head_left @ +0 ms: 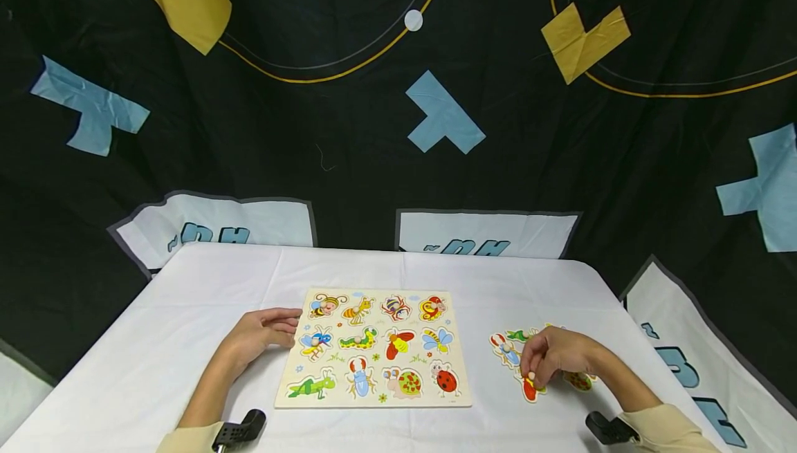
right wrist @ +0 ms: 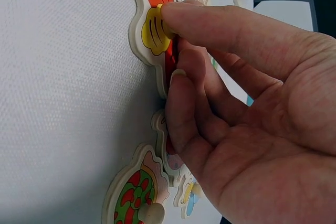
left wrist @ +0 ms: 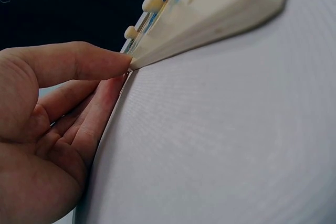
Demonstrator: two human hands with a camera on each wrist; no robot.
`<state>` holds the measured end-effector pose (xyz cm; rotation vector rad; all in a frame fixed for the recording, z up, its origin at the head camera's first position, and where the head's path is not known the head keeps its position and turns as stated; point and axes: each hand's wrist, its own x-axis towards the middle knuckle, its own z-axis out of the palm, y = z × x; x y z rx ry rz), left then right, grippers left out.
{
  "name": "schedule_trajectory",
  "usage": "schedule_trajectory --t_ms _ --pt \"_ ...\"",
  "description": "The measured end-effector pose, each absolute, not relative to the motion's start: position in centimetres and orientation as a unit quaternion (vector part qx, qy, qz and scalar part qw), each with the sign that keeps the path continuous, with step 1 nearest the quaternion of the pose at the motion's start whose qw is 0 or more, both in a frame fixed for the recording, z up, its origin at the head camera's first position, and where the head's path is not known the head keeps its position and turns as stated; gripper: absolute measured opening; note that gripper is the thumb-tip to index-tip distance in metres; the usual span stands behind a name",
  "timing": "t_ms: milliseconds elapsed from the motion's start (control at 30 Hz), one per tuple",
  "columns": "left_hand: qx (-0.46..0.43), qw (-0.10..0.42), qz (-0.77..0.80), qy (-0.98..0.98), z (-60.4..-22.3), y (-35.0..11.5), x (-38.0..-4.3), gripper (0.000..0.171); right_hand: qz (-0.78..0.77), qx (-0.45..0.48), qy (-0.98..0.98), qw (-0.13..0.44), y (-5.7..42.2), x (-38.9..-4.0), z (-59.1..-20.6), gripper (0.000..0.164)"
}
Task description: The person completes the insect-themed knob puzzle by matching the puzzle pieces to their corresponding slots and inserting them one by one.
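Note:
A pale wooden puzzle board [head_left: 373, 408] with rows of insect pictures lies on the table. My left hand [head_left: 254, 339] is at its left side, with thumb and fingertips touching the edge; the left wrist view shows the thumb [left wrist: 79, 61] against the board's corner. Pale knobs [left wrist: 152, 2] rise above the board there. Right of the board, my right hand [head_left: 563, 356] pinches a red-and-yellow winged insect piece [right wrist: 156, 32] between thumb and fingers; its knob is mostly hidden by them. The piece looks close to the tabletop, but I cannot tell whether it is lifted.
Loose knobbed pieces lie around and under the right hand: a blue stag beetle [head_left: 506, 350], a green one [head_left: 518, 335] partly covered, and a snail [right wrist: 134, 198]. White cloth [head_left: 373, 270] covers the table. A black curtain [head_left: 349, 142] with taped shapes hangs behind it.

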<state>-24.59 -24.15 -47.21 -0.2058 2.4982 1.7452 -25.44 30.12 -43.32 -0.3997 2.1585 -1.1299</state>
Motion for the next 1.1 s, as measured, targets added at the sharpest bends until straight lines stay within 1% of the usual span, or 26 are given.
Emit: schedule_trajectory --t_ms 600,933,1100 --pt "-0.053 0.052 0.574 0.815 -47.0 -24.3 -24.4 0.062 -0.408 -0.155 0.837 0.329 29.8 -25.4 -42.9 0.024" --pt "-0.054 0.052 0.572 0.817 -47.1 -24.3 -24.4 0.062 -0.41 -0.148 0.833 0.34 29.6 -25.5 -42.3 0.025" --pt "-0.053 0.051 0.577 0.813 -47.0 -24.2 -24.4 0.062 -0.409 -0.15 0.836 0.334 29.3 -25.6 -42.0 0.024"
